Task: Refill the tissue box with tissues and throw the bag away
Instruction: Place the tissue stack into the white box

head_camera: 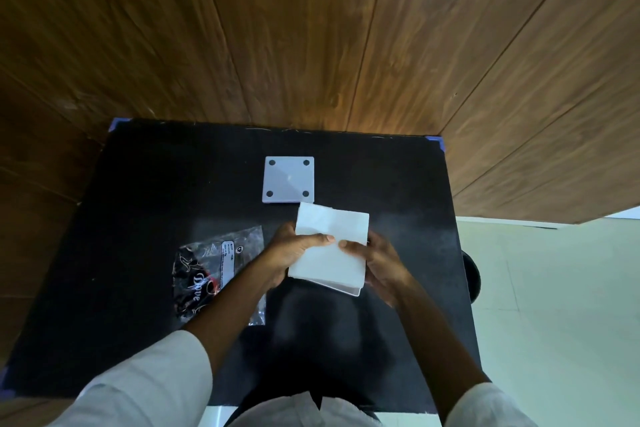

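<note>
A black surface (145, 218) stands against a wall of brown wood-grain panels (311, 28), with blue tape at its far corners. To the right of it lies a pale tiled floor (554, 305), and a dark round object (471, 279) shows just past the surface's right edge.

Above the middle of the surface, both hands grip a white stack of tissues (330, 246). The left hand (294, 250) is closed on its left side with the thumb lying across the top; the right hand (377, 262) clasps its right side, thumb also on top. A thin white edge shows beneath the stack's near corner; whether that is the tissue box cannot be told.

A flat white square plate (289, 179) with four dark holes lies just beyond the stack. The crumpled plastic bag (207, 270), clear and black with printed lettering, lies on the surface to the left, partly under the left forearm. White sleeves (149, 381) cover both arms.
</note>
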